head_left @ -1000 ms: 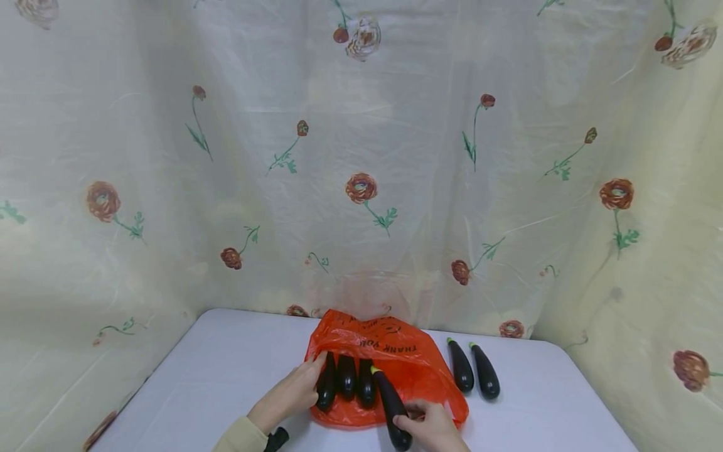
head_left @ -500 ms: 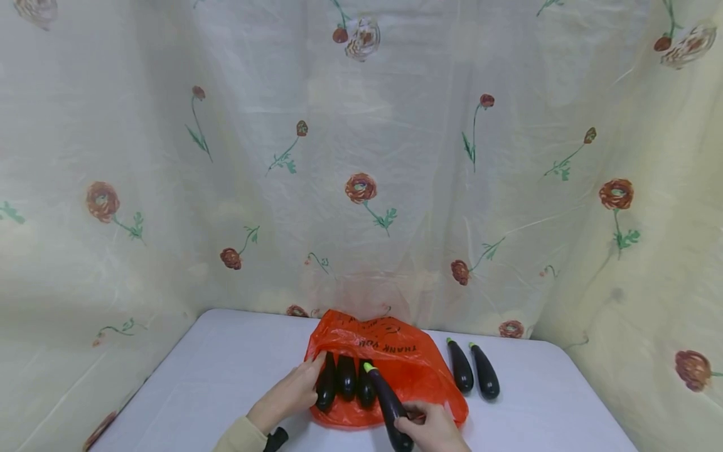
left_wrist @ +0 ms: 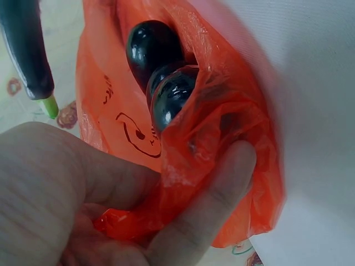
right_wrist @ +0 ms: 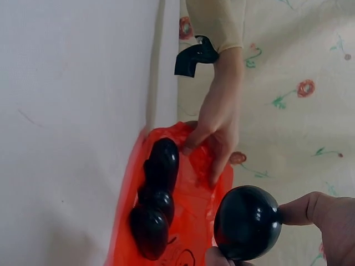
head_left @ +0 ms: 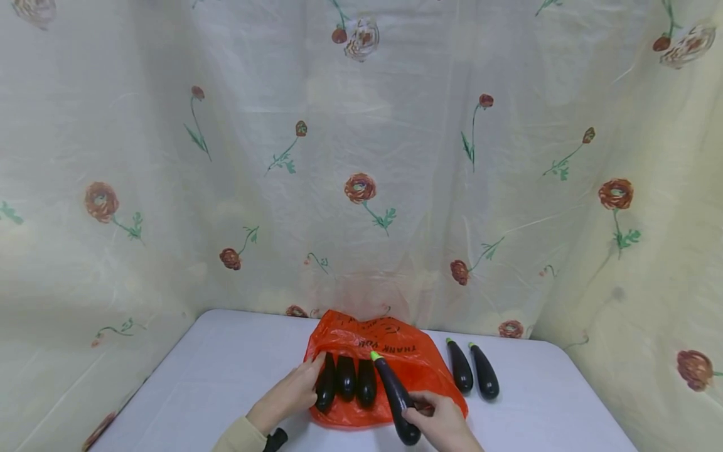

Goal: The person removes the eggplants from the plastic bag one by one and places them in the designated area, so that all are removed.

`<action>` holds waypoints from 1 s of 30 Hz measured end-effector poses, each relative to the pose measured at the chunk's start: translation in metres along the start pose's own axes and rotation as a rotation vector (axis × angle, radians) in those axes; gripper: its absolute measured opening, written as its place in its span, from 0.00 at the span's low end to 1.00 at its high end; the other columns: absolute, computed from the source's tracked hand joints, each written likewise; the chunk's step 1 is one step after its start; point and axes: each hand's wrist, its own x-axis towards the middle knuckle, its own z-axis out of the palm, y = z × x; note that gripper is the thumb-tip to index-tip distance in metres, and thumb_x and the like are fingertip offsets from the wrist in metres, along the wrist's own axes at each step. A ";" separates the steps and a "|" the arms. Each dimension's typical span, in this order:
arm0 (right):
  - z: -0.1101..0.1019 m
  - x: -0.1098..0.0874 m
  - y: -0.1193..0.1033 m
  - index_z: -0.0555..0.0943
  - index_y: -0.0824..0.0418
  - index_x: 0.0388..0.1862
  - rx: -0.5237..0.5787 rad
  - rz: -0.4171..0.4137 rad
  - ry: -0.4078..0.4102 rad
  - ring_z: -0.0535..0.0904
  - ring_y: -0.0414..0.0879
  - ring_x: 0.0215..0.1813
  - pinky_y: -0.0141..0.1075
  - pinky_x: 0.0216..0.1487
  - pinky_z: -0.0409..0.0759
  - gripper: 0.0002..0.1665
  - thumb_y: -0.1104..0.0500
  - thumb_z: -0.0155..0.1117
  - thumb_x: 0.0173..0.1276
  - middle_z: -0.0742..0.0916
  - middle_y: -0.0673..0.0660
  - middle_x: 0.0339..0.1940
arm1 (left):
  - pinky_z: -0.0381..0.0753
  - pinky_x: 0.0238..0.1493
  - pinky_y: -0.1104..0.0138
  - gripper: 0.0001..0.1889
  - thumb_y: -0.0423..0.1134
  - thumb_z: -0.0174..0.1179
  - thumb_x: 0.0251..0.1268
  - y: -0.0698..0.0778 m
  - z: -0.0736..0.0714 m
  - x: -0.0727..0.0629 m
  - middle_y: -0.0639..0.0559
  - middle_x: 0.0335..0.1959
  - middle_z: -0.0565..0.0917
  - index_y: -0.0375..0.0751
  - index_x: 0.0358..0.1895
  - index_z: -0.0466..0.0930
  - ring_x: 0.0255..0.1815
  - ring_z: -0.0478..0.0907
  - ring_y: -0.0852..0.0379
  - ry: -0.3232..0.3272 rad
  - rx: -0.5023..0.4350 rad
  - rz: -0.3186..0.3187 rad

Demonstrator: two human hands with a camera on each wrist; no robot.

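A red plastic bag (head_left: 418, 376) printed "THANK YOU" lies on the table with its mouth toward me. Three dark eggplants (head_left: 346, 378) lie side by side in its mouth. At the bag's left edge, my left hand (head_left: 294, 392) pinches the plastic between thumb and fingers, as the left wrist view shows. My right hand (head_left: 443, 419) grips another eggplant (head_left: 397, 398) near its thick end. That one is tilted, its green stem end pointing away over the bag's opening. In the right wrist view, the held eggplant's round end (right_wrist: 248, 223) sits between thumb and fingers.
Two more eggplants (head_left: 484, 371) lie on the white table (head_left: 542, 402) right of the bag. A flower-printed curtain (head_left: 361, 125) hangs behind the table and along both sides. A black strap piece (head_left: 275, 439) sits at my left wrist.
My right hand has lifted its eggplant slightly and moved it a little to the right and away from me. My left hand stays at the bag's edge.
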 end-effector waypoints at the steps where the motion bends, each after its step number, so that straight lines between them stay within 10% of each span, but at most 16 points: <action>1: -0.001 0.000 -0.001 0.81 0.66 0.53 0.005 0.004 0.009 0.77 0.46 0.37 0.42 0.41 0.79 0.26 0.53 0.67 0.59 0.86 0.53 0.35 | 0.73 0.62 0.48 0.37 0.21 0.59 0.55 0.000 0.000 0.000 0.33 0.69 0.68 0.26 0.71 0.58 0.66 0.71 0.38 0.000 0.004 0.003; 30: -0.069 0.036 0.030 0.77 0.72 0.57 0.024 0.003 0.233 0.82 0.50 0.42 0.46 0.48 0.84 0.31 0.49 0.61 0.64 0.86 0.67 0.46 | 0.74 0.62 0.49 0.36 0.22 0.59 0.56 -0.001 0.001 0.000 0.34 0.69 0.67 0.27 0.71 0.59 0.66 0.70 0.39 -0.001 0.024 0.000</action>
